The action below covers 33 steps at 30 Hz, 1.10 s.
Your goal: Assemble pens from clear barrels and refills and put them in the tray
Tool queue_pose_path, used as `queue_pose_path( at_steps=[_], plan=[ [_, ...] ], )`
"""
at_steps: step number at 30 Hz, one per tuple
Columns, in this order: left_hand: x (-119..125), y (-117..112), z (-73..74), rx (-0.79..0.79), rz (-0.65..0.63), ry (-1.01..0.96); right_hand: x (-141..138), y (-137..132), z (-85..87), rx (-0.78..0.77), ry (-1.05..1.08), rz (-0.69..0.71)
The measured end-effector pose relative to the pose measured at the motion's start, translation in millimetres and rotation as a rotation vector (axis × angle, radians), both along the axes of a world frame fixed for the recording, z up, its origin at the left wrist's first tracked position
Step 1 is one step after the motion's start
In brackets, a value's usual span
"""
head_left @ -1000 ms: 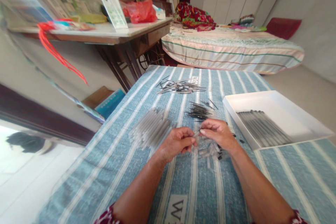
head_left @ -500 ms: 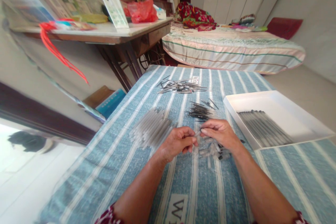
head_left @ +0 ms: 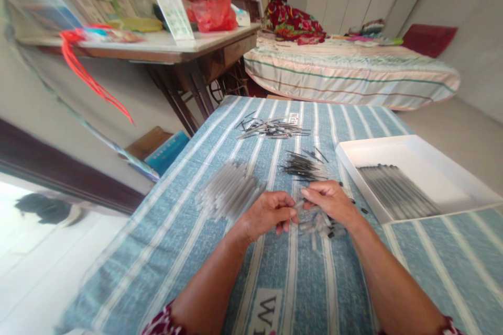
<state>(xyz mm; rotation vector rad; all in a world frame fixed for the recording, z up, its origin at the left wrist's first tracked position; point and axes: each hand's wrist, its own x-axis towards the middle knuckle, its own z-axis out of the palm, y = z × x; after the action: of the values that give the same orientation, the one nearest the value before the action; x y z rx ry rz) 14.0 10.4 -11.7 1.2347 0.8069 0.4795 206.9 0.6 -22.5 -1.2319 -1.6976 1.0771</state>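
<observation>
Above the near middle of the cloth, my left hand (head_left: 271,212) and my right hand (head_left: 330,200) are close together, fingers closed in a pinch. Between the fingertips is a small translucent pen part (head_left: 299,205); its exact shape is blurred. Under my right hand lies a loose heap of clear pen caps (head_left: 320,225), some with dark ends. Grey translucent pen barrels (head_left: 228,188) are stacked left of my left hand. Thin black pen refills (head_left: 302,166) lie just beyond my right hand.
A shallow white box (head_left: 451,172) at the right holds a row of grey pens (head_left: 396,191). Mixed thin dark and clear sticks (head_left: 275,128) lie farther back on the striped tablecloth (head_left: 129,251). A desk (head_left: 173,52) and a bed (head_left: 353,70) stand beyond.
The two hands stay close together, with slight finger movement around the small translucent part, which shows a little more clearly. The piles and the box look the same.
</observation>
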Motion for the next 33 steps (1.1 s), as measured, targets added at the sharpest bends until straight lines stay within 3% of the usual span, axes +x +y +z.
queue_pose_path(
  at_steps=[4,10,33],
  plan=[
    [0.5,0.0,1.1,0.001,0.020,-0.001,0.4,0.8,-3.6,-0.035,0.122,0.027],
    [0.7,0.2,-1.1,-0.027,0.003,-0.003,-3.3,-0.8,1.1,-0.021,-0.047,-0.031],
    [0.5,1.7,-6.5,-0.139,0.020,-0.114,-2.9,-0.8,1.2,-0.030,0.008,-0.042]
  ],
)
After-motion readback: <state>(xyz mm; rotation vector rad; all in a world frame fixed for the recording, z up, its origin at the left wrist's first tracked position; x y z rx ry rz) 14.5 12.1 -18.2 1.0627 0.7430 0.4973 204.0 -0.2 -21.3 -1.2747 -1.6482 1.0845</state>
